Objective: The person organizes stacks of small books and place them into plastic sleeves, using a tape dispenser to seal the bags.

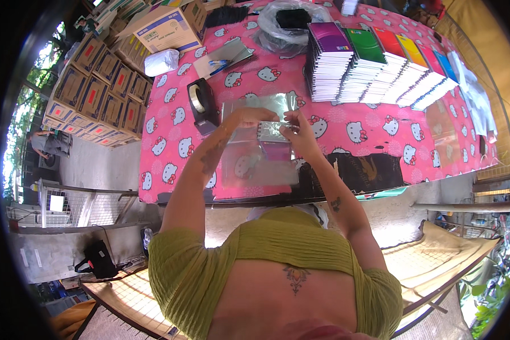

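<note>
Between my hands is a small spiral notebook [273, 132] with a shiny, plastic-like surface; its wire binding runs along its left side. My left hand [254, 117] has its fingers curled at the notebook's far left edge. At the right edge my right hand [303, 135] grips it, thumb on top. Under the notebook lie clear plastic bags [238, 170], flat on the pink tablecloth [173, 148] with cartoon cats. A purple patch shows beneath the plastic just nearer to me. Left of the bags stands a black tape dispenser [203, 107] with a roll of tape.
Tall stacks of coloured spiral notebooks [351, 71] stand at the far right. Behind are a bundle of clear plastic [266, 35], an open carton [170, 31] and pens [220, 67] on a grey board. Brown cartons [96, 90] are piled left of the table. A black sheet [368, 173] lies near the front edge.
</note>
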Available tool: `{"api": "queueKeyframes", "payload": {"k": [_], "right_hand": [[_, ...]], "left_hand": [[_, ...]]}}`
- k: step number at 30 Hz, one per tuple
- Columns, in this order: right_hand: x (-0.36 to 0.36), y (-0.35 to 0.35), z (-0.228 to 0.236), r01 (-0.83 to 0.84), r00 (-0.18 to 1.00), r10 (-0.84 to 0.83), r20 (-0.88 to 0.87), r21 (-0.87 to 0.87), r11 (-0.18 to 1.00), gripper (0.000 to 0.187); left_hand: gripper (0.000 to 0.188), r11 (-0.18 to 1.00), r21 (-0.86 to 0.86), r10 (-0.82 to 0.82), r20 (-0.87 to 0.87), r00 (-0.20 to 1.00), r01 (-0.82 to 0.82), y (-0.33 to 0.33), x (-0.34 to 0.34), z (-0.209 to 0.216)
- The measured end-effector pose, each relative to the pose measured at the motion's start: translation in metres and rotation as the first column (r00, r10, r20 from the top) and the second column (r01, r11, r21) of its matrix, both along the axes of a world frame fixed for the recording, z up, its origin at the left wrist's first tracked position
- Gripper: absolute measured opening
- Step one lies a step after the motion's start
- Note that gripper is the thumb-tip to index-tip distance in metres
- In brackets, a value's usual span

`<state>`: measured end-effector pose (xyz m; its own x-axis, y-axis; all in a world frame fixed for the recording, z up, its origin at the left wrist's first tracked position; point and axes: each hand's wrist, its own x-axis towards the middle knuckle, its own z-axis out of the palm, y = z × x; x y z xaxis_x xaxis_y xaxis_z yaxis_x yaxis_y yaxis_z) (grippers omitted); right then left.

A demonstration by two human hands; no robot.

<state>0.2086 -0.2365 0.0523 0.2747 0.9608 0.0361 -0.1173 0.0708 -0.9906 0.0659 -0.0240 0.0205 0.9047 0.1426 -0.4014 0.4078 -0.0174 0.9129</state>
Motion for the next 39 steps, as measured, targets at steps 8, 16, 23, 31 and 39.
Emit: {"api": "queueKeyframes", "payload": {"k": [8, 16, 23, 31, 39], "right_hand": [[0.001, -0.024, -0.033, -0.135, 0.987, 0.145, 0.075, -0.125, 0.983, 0.086], [-0.012, -0.001, 0.068, -0.161, 0.969, 0.114, 0.217, 0.212, 0.964, 0.06], [0.021, -0.018, 0.094, 0.027, 0.983, -0.058, 0.172, 0.177, 0.984, 0.044], [0.002, -0.052, 0.168, 0.059, 0.848, -0.231, 0.477, 0.348, 0.935, 0.041], [0.0, -0.091, 0.295, -0.16, 0.489, -0.786, 0.378, 0.925, 0.345, 0.055]], "left_hand": [[0.071, 0.768, 0.322, 0.482, 0.277, 0.831, -0.553, -0.124, -0.077, 0.026], [0.074, 0.324, -0.009, 0.772, 0.58, 0.259, -0.946, -0.12, -0.176, 0.056], [0.078, -0.299, 0.219, 0.947, 0.191, -0.26, -0.929, 0.061, -0.329, -0.01], [0.086, -0.461, 0.579, 0.887, 0.271, -0.375, -0.672, 0.138, -0.331, -0.044], [0.031, 0.119, 0.045, 0.163, 0.985, 0.064, -0.992, -0.026, -0.154, 0.275]]}}
